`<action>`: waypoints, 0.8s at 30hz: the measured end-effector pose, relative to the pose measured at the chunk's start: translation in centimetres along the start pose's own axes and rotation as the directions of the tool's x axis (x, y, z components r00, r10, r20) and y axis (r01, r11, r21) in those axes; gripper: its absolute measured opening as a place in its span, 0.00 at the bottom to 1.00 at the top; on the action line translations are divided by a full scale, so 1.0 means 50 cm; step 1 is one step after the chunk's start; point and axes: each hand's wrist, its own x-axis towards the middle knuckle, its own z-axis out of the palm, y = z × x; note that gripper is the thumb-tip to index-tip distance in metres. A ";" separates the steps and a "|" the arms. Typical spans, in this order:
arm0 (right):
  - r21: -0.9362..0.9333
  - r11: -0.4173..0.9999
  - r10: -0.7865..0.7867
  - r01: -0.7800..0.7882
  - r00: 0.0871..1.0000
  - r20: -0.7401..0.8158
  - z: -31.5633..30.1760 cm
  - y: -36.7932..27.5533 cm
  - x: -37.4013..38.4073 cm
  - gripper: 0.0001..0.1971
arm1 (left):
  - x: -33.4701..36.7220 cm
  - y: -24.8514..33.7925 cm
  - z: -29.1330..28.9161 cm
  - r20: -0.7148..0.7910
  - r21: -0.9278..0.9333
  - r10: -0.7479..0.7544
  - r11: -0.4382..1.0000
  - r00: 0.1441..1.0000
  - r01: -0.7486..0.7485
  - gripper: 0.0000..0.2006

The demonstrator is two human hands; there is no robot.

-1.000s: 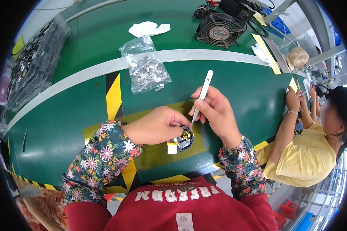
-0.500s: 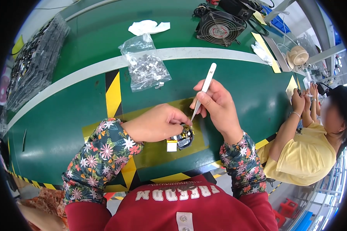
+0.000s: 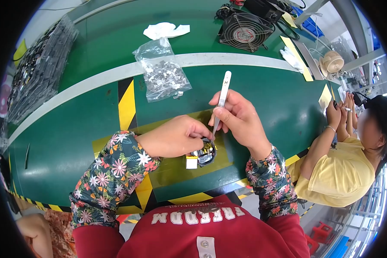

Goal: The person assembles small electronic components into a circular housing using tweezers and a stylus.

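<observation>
1. Has the uncovered round black device point(image 3: 209, 157) lying just off centre toward 5 o'clock, on an amber sheet point(image 3: 172, 176) over the green bench point(image 3: 73, 137), probably placed so both hands can meet there
2. Has a flat white-and-yellow piece point(image 3: 191, 162) just beside the device at its 8 o'clock
3. Curls the left hand point(image 3: 178, 136) over the device's 11 o'clock edge, back upward, likely to steady it; cannot tell whether clamped on anything between the bent fingertips
4. Clamps the right hand point(image 3: 241, 122) on slim pale tweezers point(image 3: 224, 90), pen-like, likely for fine control, with tips at the device's 12 o'clock rim beside the left fingertips
5. Reaches in with forearms in floral sleeves point(image 3: 112, 172), left from 8 o'clock, right from 4 o'clock
6. Has a clear bag of small parts point(image 3: 163, 77) at 11 o'clock, perhaps set back for elbow room
</observation>
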 end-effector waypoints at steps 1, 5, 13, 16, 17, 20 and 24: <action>0.000 1.000 0.000 0.000 1.000 0.007 0.000 0.001 0.001 0.07 | 0.000 0.000 0.000 0.001 0.000 -0.001 1.000 1.000 0.001 0.12; -0.016 1.000 -0.001 0.001 1.000 0.017 0.001 0.000 0.000 0.07 | 0.000 0.001 0.001 0.001 -0.003 0.003 1.000 1.000 -0.003 0.11; -0.016 1.000 -0.005 0.005 1.000 0.019 0.003 -0.002 -0.002 0.07 | 0.000 0.002 0.008 -0.016 -0.060 -0.003 0.998 1.000 0.003 0.10; -0.014 1.000 -0.024 0.024 0.999 0.024 0.005 -0.004 -0.003 0.07 | 0.002 -0.006 0.011 -0.055 0.010 0.026 1.000 0.998 -0.025 0.10; -0.021 0.999 -0.041 0.042 0.999 0.027 0.005 -0.005 -0.003 0.07 | 0.003 -0.005 0.013 -0.071 0.018 0.032 0.999 0.997 -0.031 0.10; 0.007 0.995 -0.102 0.102 0.994 0.045 0.009 -0.003 -0.005 0.07 | 0.003 0.014 0.014 -0.067 0.044 -0.033 0.998 0.997 0.036 0.09; -0.204 0.879 -0.457 0.431 0.884 -0.098 0.014 -0.004 -0.020 0.07 | -0.001 0.008 0.009 -0.072 -0.153 -0.105 0.984 0.992 0.093 0.09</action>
